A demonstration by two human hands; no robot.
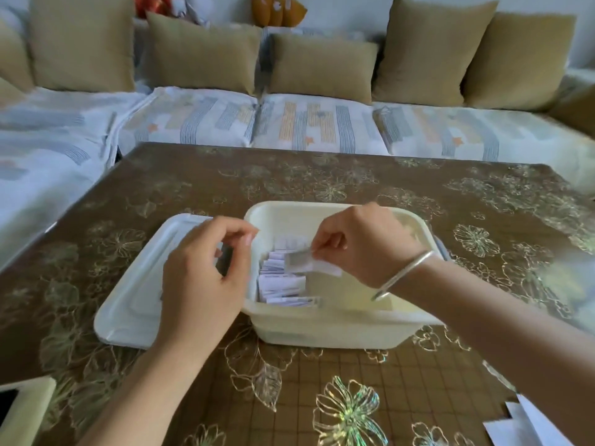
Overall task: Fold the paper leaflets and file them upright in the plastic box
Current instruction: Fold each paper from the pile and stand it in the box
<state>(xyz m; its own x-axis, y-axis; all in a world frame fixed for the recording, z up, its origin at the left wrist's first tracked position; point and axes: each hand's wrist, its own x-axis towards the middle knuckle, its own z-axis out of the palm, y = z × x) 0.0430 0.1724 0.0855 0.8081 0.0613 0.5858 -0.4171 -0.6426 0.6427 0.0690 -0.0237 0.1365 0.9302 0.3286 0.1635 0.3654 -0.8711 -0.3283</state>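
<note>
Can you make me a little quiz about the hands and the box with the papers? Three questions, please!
1. True or false: the lid lies on the table beside the plastic box, not on it.
2. Which hand pinches the folded leaflet over the box? A) left hand B) right hand C) both
3. Fill in: the filed leaflets stand along the box's ___ side.
Key: 1 true; 2 B; 3 left.
</note>
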